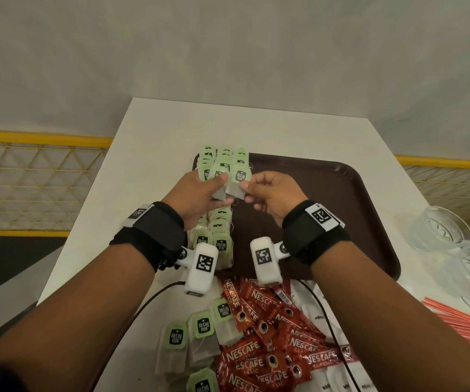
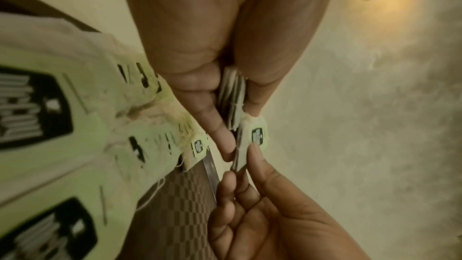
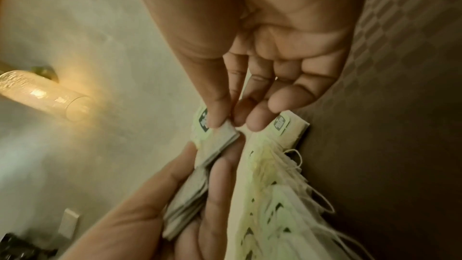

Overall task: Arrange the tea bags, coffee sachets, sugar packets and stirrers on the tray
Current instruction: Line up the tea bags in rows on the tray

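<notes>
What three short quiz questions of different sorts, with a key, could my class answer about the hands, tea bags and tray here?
1. True or false: coffee sachets already lie on the tray.
2. Multiple choice: the left hand holds A) a stirrer, B) a small stack of tea bags, C) nothing.
3. Short answer: what does the right hand pinch?

Key
1. False: the coffee sachets lie in a pile on the table, in front of the tray.
2. B
3. One tea bag, at the edge of the left hand's stack.
</notes>
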Demonstrator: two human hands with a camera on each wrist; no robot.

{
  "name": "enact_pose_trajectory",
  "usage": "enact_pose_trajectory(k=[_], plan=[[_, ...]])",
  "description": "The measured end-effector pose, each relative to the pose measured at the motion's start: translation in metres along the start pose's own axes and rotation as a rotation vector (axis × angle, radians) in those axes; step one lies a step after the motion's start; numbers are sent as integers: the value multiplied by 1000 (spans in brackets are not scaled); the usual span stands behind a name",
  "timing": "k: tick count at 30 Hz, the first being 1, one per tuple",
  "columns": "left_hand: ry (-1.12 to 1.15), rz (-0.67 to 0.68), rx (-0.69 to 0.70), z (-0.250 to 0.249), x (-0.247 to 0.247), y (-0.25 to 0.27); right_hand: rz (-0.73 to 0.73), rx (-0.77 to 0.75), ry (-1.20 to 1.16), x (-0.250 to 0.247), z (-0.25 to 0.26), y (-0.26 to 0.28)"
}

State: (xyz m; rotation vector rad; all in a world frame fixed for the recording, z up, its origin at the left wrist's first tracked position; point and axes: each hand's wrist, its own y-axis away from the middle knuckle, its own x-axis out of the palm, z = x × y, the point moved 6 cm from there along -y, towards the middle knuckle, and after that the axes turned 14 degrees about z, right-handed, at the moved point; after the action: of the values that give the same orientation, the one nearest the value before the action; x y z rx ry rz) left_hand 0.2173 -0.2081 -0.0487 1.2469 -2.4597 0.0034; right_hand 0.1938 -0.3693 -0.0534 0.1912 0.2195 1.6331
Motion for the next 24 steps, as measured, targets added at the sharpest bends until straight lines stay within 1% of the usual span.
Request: enact_pose_trajectory(k=[2,4,7,9,14,21,23,24], plan=[[-24,-41,-7,-1,-9,-1,-2,35,-69,-8,-4,-4],[-66,-72,2,-3,-19,-2,-25,100,-59,-16,-11,-7],[-108,-105,27,-4,-30,-1,-50,231,79,-25,-22,-15],[-89,-116,30,-4,-33,0,-52,271,170,-27,-22,-21],[-31,-136,17,-1,-34,1,-69,312,332,-24,-11,-34],[22,-120,-23,1,-31,3,-63,391,579,-14,1,-47],[18,-108,-25,0,-29,4,-63,381,597,-15,0,-47],[12,-101,-27,0,-28,4,-76,353,586,-17,0,-47]])
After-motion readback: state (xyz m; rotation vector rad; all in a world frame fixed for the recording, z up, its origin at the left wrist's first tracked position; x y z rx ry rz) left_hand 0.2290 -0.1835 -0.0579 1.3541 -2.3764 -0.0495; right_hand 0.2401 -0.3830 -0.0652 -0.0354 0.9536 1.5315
